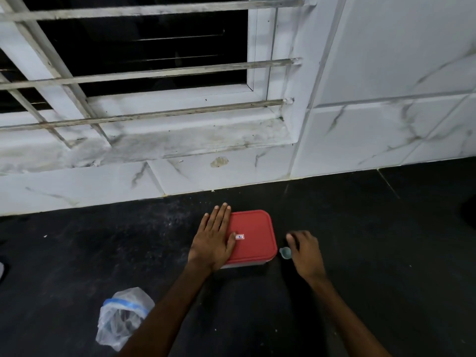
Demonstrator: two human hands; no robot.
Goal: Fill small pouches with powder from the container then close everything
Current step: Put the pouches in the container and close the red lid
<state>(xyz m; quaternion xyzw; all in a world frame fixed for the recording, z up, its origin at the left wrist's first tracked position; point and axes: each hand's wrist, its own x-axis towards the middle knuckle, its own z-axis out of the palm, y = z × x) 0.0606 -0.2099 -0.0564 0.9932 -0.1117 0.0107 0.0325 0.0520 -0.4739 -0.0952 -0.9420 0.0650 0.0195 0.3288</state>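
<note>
A rectangular container with a red lid (253,237) sits on the black counter (360,240), its lid on. My left hand (215,238) lies flat with straight fingers on the left part of the lid. Just right of the container lies a small pale blue-green scoop (285,252). My right hand (305,251) hovers over the scoop's right side with loosely curled fingers; whether it touches the scoop is unclear. A clear plastic zip bag with a blue strip (123,316) lies crumpled at the front left, something dark inside it.
A white marble-pattern tiled wall (386,124) rises behind the counter. A window with metal bars (144,73) and a stained sill is at the upper left. A dark object (470,210) shows at the right edge.
</note>
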